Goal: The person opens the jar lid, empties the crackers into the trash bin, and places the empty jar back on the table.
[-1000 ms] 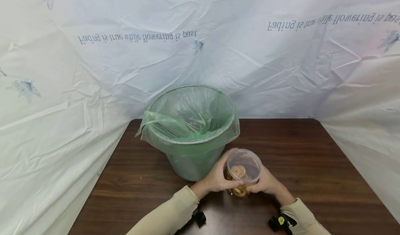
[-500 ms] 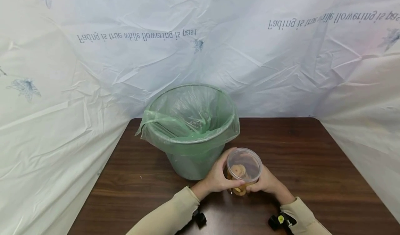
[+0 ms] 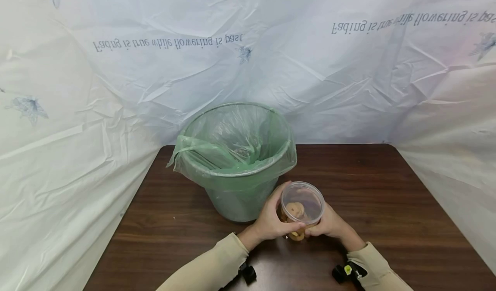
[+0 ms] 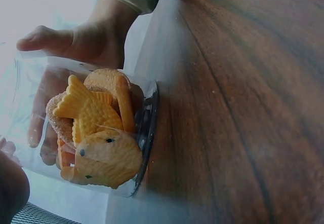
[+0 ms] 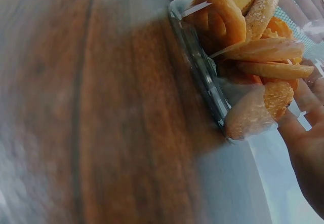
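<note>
A clear plastic jar [image 3: 303, 202], round-rimmed, stands nearly upright low over the table in front of me. Tan and yellow crackers [image 4: 93, 115] fill its lower part, some fish-shaped, and the right wrist view shows rounded brown crackers [image 5: 263, 57] through the wall. My left hand [image 3: 271, 218] curls round the jar's left side, its thumb across the near face. From the right, my right hand [image 3: 333, 226] grips the other side, thumb tip near the left one. Fingers behind the jar are partly hidden in the head view.
A mesh bin [image 3: 240, 200] with a green plastic liner [image 3: 232, 181] folded over its rim stands just beyond my left hand. Dark wooden tabletop [image 3: 368, 187] surrounds it. White printed sheeting [image 3: 348, 88] hangs behind and on both sides.
The head view's picture has slid up slightly. Both hands keep the same hold on the jar.
</note>
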The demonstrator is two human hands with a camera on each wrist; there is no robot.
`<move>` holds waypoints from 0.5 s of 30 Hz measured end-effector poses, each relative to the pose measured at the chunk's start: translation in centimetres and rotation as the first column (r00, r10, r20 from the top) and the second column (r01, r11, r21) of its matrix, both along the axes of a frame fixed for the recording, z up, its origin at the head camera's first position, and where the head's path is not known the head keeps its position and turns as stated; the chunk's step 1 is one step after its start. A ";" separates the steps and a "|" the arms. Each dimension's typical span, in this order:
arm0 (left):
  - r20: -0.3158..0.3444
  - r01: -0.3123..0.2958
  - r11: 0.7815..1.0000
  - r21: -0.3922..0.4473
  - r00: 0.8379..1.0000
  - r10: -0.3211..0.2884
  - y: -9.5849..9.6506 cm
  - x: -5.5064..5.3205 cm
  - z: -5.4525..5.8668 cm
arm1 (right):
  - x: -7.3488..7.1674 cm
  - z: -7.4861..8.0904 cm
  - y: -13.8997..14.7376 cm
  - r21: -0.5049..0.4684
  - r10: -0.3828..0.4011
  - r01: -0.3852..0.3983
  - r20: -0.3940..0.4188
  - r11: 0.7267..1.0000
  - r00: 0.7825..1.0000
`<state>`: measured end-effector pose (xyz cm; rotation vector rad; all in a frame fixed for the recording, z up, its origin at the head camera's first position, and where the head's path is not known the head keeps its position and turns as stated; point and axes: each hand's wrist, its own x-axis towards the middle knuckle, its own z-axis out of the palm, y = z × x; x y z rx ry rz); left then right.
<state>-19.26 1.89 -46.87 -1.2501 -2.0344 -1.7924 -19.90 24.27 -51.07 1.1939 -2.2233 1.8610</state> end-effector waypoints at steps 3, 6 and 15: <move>-0.015 -0.008 1.000 0.013 1.000 0.008 0.0 0.6 1.1 | 0.1 0.1 0.1 0.024 -0.024 0.024 -0.009 0.999 1.000; -0.023 -0.013 1.000 0.021 1.000 0.014 -0.1 1.2 2.4 | 0.2 0.3 0.1 0.048 -0.046 0.047 -0.027 0.998 0.999; -0.003 -0.017 1.000 0.027 1.000 0.017 -0.2 1.6 3.2 | 0.4 0.4 0.0 0.065 -0.053 0.055 -0.025 0.996 0.998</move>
